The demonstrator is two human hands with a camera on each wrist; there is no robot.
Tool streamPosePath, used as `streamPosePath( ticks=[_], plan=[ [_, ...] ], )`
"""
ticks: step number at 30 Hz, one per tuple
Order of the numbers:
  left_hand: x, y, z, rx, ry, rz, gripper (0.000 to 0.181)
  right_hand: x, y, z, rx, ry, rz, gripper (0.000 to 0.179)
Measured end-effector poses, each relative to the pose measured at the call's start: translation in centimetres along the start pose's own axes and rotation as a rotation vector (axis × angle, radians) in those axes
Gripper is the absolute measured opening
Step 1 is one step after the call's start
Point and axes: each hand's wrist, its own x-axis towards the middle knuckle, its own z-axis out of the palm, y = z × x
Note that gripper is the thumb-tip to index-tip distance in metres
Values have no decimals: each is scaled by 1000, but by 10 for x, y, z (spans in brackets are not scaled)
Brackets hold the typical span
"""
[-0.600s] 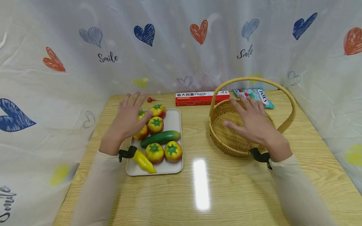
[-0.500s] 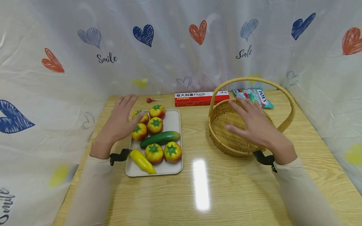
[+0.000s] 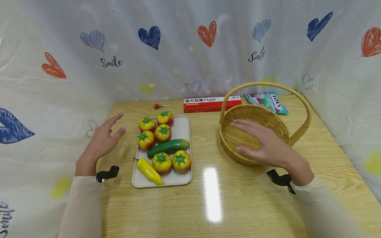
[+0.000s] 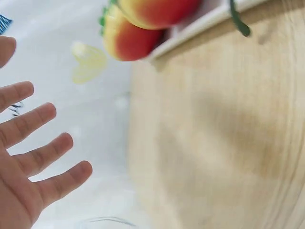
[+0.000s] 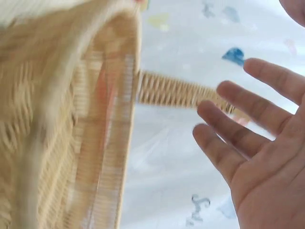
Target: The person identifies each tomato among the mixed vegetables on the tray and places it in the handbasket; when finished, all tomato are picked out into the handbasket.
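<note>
Six red-and-yellow fruits (image 3: 162,134), a green cucumber (image 3: 168,147) and a yellow pepper (image 3: 149,171) lie on a pale tray (image 3: 181,127) toward the left edge of the tabletop (image 3: 166,211). My left hand (image 3: 102,138), fingers (image 4: 45,153) spread wide, is left of that tray; my right hand (image 3: 266,145), fingers wide too, hovers by the wicker basket (image 3: 268,119) nearer the right edge.

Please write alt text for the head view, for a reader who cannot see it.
A person's left hand hovers beside a pale tray of six yellow-red fruits, a green cucumber and a yellow pepper; the right hand hovers near a handled wicker basket. Behind these, on the wooden table, lie a lollipop, a pasta box and a teal snack bag.
</note>
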Motion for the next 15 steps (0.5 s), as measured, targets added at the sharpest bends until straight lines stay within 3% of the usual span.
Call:
streamPosePath(
  ticks=[5,9,15],
  plan=[
    [20,-19,20,-18,-153,-96,67,16,-17,10,28,-12,-85,75],
    [36,-25,36,-32,-269,-116,67,35,-33,23,75,-70,-127,72],
    [51,-22,50,-28,-322,-88,69,64,-53,58,188,-195,-169,69]
  ],
)
